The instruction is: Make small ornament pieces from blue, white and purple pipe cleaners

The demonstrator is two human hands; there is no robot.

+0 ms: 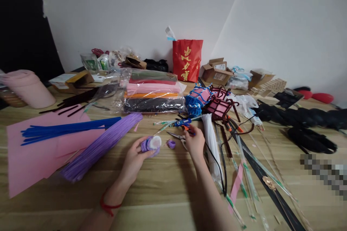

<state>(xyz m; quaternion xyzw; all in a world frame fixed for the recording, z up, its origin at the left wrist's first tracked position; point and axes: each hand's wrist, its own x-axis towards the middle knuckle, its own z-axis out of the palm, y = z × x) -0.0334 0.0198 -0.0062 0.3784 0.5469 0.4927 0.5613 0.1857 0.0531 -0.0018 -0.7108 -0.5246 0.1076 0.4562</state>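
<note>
My left hand [135, 156] holds a small roll [146, 145] wound with purple pipe cleaner, its round white end facing right. A little purple coil [171, 144] lies on the table just to the right of it. My right hand [194, 140] is closed at the orange-and-blue grip of a blue glue gun [183, 122]; the fingers partly hide the grip. Beside that hand, a pair of scissors [175, 135] lies with its blades pointing left. White pipe cleaners [213, 151] in a bundle are right of my right wrist.
Purple pipe cleaners [103, 146], blue ones [67, 130] and pink sheets [29, 151] lie left. Behind are a clear pack of coloured pipe cleaners [153, 88], pink lanterns [217, 106] and a red bag [187, 59]. Plastic sleeves [249, 177] and a black strip [273, 198] lie right.
</note>
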